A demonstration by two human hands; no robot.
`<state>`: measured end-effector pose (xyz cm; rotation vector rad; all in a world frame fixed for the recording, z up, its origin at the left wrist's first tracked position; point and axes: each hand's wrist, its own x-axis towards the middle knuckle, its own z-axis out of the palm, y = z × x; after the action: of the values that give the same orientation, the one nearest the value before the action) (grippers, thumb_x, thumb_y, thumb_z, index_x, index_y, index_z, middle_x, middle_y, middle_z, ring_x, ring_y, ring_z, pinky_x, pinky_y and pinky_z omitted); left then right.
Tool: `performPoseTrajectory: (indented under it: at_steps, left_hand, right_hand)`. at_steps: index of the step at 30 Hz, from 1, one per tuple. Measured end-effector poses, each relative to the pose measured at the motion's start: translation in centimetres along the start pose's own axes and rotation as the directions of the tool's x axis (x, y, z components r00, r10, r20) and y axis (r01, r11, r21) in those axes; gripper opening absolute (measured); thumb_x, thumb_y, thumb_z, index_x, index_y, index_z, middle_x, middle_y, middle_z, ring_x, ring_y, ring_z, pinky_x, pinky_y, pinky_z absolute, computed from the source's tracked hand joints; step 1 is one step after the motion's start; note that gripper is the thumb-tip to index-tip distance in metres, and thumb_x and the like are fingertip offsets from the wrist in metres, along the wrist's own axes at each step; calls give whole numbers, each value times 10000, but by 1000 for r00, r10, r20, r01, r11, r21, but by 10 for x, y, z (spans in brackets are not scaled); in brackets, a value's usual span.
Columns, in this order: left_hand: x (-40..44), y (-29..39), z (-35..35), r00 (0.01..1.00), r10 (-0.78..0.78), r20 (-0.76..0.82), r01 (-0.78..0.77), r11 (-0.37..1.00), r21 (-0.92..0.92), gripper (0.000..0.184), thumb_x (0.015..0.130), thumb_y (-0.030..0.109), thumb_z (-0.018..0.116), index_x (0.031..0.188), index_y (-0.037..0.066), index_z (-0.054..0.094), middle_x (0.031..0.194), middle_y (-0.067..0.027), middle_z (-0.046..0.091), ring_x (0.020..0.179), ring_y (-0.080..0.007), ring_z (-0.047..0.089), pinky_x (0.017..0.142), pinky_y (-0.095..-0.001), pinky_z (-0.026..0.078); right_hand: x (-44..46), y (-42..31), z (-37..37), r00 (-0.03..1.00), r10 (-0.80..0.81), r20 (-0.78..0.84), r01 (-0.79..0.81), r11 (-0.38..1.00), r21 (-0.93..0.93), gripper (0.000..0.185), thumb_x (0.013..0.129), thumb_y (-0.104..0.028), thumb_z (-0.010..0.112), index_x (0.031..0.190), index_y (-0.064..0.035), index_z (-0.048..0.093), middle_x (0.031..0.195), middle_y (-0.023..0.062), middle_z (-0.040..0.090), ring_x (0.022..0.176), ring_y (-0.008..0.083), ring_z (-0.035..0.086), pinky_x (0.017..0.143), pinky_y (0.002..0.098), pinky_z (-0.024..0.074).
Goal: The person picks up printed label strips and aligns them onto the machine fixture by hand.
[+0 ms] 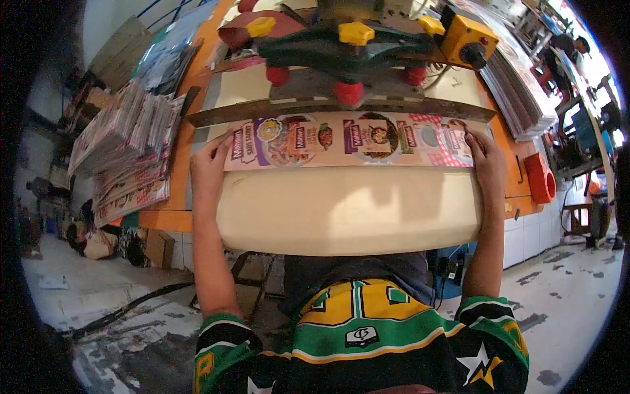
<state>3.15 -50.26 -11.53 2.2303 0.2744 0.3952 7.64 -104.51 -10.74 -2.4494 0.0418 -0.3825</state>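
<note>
A long printed sheet [338, 141] with food pictures lies on a cream board [348, 210], its far edge at a long metal bar [341, 108]. My left hand [210, 161] is closed on the sheet's left end, thumb and fingers at its edge. At the right end my right hand [485, 157] grips the sheet in the same way. Above the bar stands a dark green machine frame [348, 49] with yellow knobs and red feet.
Stacks of printed sheets stand on the left [125, 134] and at the right back [518, 85]. A yellow control box [469, 44] is at the upper right. A red ring-shaped holder [539, 178] sits at the orange table's [174, 220] right edge. People are in the far right background.
</note>
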Motion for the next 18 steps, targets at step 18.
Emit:
performPoseTrajectory:
  at_steps: [18]
  left_hand:
    - [-2, 4, -4, 999, 31, -16, -30, 999, 30, 356, 984, 292, 658, 1195, 16, 730, 1047, -184, 763, 927, -161, 715, 833, -295, 525]
  right_hand:
    - [1, -3, 0, 1000, 16, 12, -15, 1000, -25, 340, 1009, -295, 620, 1227, -51, 715, 980, 154, 752, 888, 195, 694, 809, 327, 510]
